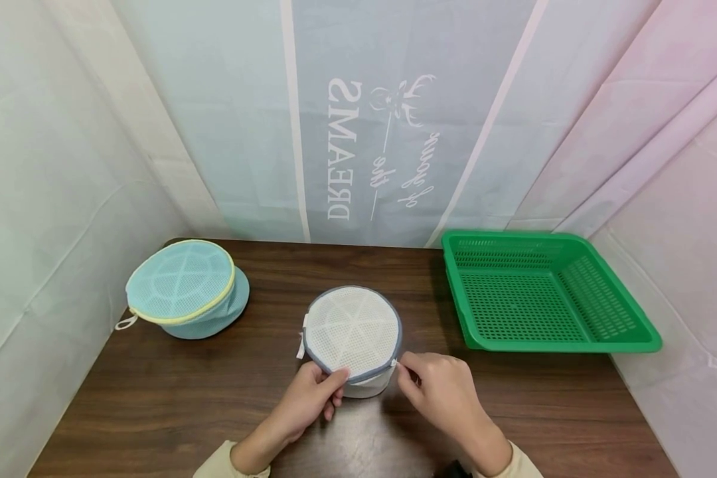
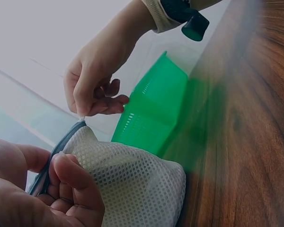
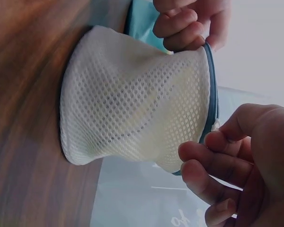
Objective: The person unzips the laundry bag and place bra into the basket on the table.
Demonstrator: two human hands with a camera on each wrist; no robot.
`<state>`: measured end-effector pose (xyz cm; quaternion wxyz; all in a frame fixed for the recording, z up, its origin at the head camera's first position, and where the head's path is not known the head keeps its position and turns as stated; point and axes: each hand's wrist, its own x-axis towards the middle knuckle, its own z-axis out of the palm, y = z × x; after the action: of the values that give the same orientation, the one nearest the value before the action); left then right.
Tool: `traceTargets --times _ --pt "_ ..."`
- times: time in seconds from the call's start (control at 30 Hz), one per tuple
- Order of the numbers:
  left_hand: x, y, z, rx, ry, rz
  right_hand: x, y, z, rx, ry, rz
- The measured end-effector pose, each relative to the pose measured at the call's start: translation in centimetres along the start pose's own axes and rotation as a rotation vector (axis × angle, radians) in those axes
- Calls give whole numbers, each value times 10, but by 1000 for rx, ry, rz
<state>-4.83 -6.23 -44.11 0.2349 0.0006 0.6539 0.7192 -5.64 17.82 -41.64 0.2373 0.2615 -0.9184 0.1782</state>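
A white cylindrical mesh laundry bag [image 1: 352, 332] with a grey-blue zipped rim stands upright on the table, its round lid facing up. My left hand [image 1: 307, 398] pinches the rim at the near left, thumb on top and fingers below, as the left wrist view also shows. At the near right of the rim, my right hand [image 1: 445, 392] pinches the small white zipper pull [image 3: 216, 125] between thumb and index finger. The bag's mesh side [image 3: 132, 104] looks slightly creased in the right wrist view. A white tab [image 1: 301, 346] hangs from the rim's left side.
At the back left sits a light-blue mesh bag [image 1: 182, 279] with a yellow rim and white loop, its body slumped. A green perforated plastic basket [image 1: 564, 346] stands at the back right. Printed fabric [image 1: 245, 119] hangs behind the brown wooden table [image 1: 155, 398].
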Motion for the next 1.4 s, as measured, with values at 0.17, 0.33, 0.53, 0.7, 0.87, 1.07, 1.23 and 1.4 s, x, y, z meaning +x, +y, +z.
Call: traceTargets --times 0.17,0.33,0.53,0.7,0.87,1.07,1.23,1.4 --pt "0 0 0 0 -3 0 1 3 -1 -10 1 6" --pt "0 0 0 -2 -5 1 1 6 -1 -18 15 14" --pt "0 0 -1 0 -5 -1 1 7 0 -36 11 40" --pt "0 0 -1 1 -7 -3 2 10 1 -46 2 63" --pt "0 -1 -2 1 -12 -3 3 13 1 -64 -1 95" --pt "0 -1 -3 0 -17 -5 4 17 3 -79 -5 128" --pt "-1 -1 -3 5 -17 -12 5 19 4 -76 -5 148" --pt "-1 -1 -4 12 -22 -13 7 22 5 -87 41 142"
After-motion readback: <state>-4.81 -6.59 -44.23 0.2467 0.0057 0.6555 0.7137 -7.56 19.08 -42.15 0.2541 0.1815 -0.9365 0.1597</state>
